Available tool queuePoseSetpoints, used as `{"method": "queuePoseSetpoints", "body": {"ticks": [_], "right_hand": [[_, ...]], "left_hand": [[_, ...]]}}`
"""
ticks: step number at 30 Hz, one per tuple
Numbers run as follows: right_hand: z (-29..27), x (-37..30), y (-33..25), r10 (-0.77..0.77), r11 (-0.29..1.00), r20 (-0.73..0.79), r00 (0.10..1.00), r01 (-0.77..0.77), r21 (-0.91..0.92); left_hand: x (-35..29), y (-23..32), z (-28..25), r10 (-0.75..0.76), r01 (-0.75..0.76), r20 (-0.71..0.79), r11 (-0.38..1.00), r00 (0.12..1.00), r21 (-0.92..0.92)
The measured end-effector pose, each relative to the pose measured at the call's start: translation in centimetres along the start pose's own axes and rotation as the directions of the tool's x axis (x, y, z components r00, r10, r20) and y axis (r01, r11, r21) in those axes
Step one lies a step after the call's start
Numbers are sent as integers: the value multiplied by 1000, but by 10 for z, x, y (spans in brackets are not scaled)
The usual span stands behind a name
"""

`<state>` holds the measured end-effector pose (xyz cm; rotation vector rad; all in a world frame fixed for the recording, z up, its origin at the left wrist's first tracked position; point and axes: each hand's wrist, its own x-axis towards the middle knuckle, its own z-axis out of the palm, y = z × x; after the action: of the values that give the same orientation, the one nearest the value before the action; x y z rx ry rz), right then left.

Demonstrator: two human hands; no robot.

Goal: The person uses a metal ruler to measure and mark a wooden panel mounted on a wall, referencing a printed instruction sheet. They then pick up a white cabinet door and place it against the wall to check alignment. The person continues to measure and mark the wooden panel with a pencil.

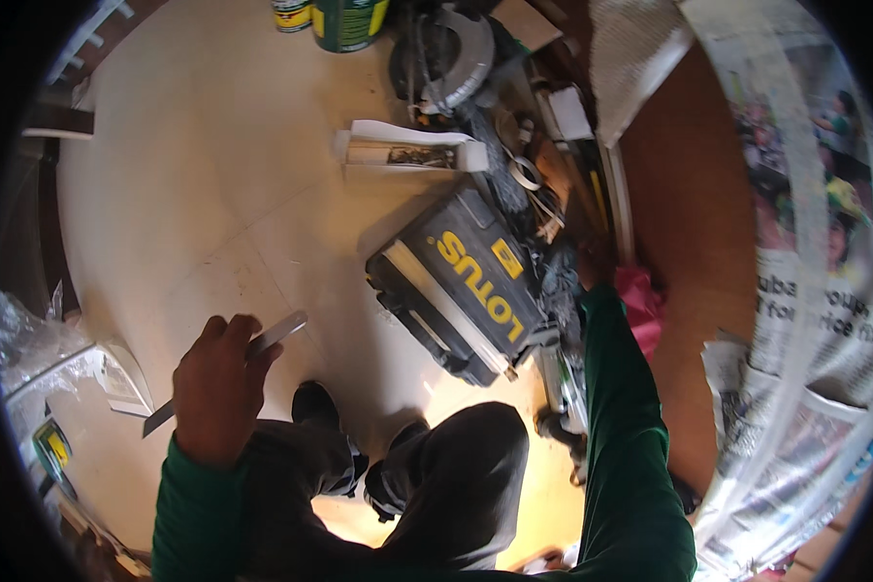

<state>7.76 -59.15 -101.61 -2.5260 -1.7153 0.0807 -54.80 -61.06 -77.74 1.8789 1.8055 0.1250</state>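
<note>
My left hand (221, 388) is closed around a flat, narrow grey metal strip (279, 332) with a rounded upper end. Its other end pokes out below the hand, over the floor. My right hand (588, 270) reaches past the right side of a black toolbox (436, 242) with yellow lettering, into a heap of tools and scraps. Shadow and clutter hide its fingers, so I cannot tell what it touches. Close to that hand lie a crumpled pink-red piece (638, 308) and dark plastic wrapping (559, 281).
Beyond the toolbox sit an open white box (407, 150), a circular power tool (461, 63) and a green can (347, 21). A roll of tape (525, 173) lies in the heap. Newspaper (795, 242) covers the right side. Clear plastic (29, 335) is at far left.
</note>
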Motion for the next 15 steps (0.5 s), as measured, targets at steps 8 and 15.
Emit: {"method": "queuePoseSetpoints", "body": {"ticks": [8,15], "right_hand": [[71,65,78,39,972,423,905,64,-227],[6,31,-8,316,811,196,928,-157,-564]], "left_hand": [[-16,-2,-10,-19,14,-110,999,994,-51],[-7,17,-7,31,-33,-41,997,999,-71]]}}
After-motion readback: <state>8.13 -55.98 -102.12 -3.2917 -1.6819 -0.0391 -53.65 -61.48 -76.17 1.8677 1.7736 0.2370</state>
